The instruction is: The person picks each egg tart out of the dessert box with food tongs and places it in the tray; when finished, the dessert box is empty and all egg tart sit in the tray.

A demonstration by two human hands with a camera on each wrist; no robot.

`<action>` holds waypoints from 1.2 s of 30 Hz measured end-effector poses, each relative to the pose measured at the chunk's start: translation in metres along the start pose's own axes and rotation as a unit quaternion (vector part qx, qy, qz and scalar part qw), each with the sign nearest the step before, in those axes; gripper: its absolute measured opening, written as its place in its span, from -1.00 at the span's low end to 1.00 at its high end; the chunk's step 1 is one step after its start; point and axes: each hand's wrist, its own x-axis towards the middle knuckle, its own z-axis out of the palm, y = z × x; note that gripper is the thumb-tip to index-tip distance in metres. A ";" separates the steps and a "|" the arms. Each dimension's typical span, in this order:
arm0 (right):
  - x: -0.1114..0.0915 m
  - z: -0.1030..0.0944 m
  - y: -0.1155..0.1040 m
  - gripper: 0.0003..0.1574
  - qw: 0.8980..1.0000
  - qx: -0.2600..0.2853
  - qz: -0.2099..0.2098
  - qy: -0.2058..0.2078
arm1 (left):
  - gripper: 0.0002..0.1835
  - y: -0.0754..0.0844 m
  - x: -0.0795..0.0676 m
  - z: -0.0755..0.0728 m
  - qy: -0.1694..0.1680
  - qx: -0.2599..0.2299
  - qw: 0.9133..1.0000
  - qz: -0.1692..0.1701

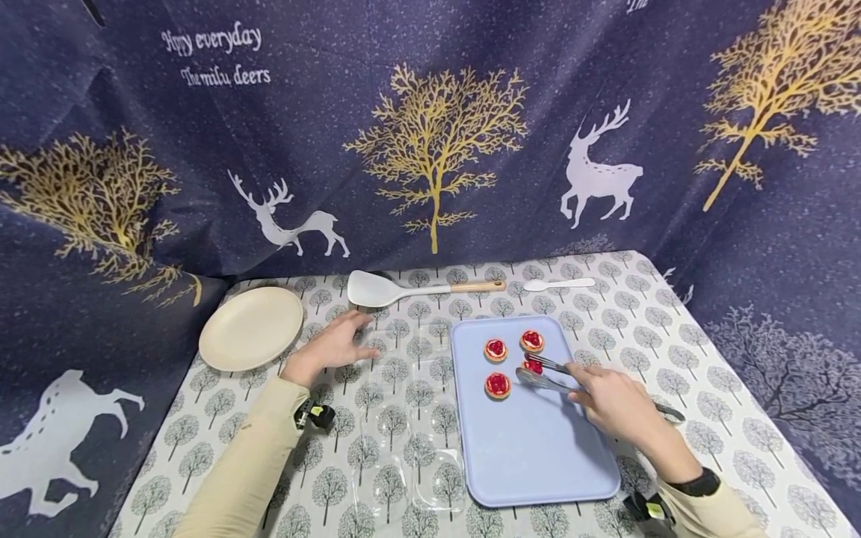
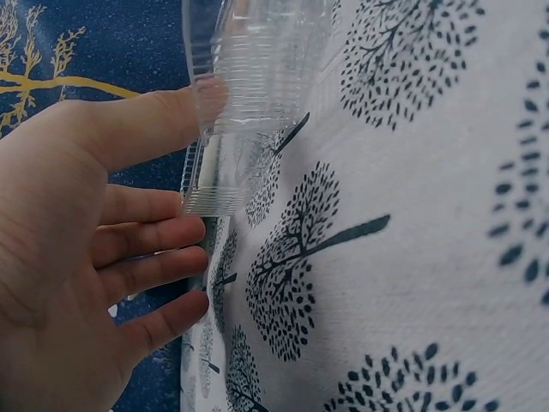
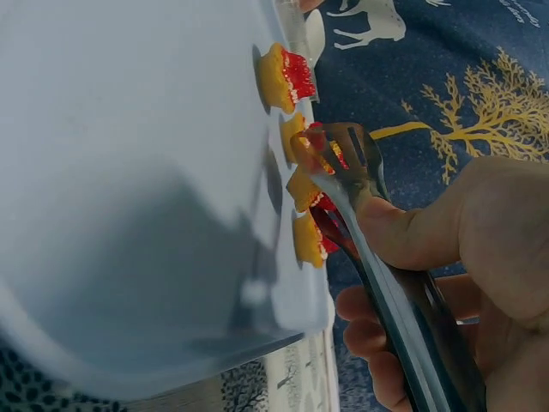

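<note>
My right hand grips metal tongs, their slotted tips spread on either side of a red-topped tart. That tart is partly hidden behind the tips. In the right wrist view the thumb presses along one arm of the tongs, the other fingers beneath. Three more tarts, one of them a front tart, sit on the light blue tray. My left hand is at a clear plastic container with compartments. In the left wrist view its thumb overlaps the container's ridged edge, fingers extended.
A beige plate lies at the back left. Along the back lie a white spatula with a wooden handle and a small white spoon. A dark blue curtain hangs behind the tree-patterned tablecloth.
</note>
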 end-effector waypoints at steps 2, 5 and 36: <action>-0.001 0.002 0.001 -0.36 1.000 -0.003 -0.006 0.006 | -0.08 0.000 0.000 0.000 0.000 -0.002 1.000 0.000; -0.002 0.005 0.002 -0.38 1.000 -0.007 -0.011 0.012 | -0.09 0.000 0.000 0.000 -0.001 -0.005 1.000 0.000; -0.010 -0.006 0.007 -0.17 0.999 0.030 -0.015 -0.011 | -0.11 -0.001 -0.001 0.000 0.005 0.000 1.000 0.001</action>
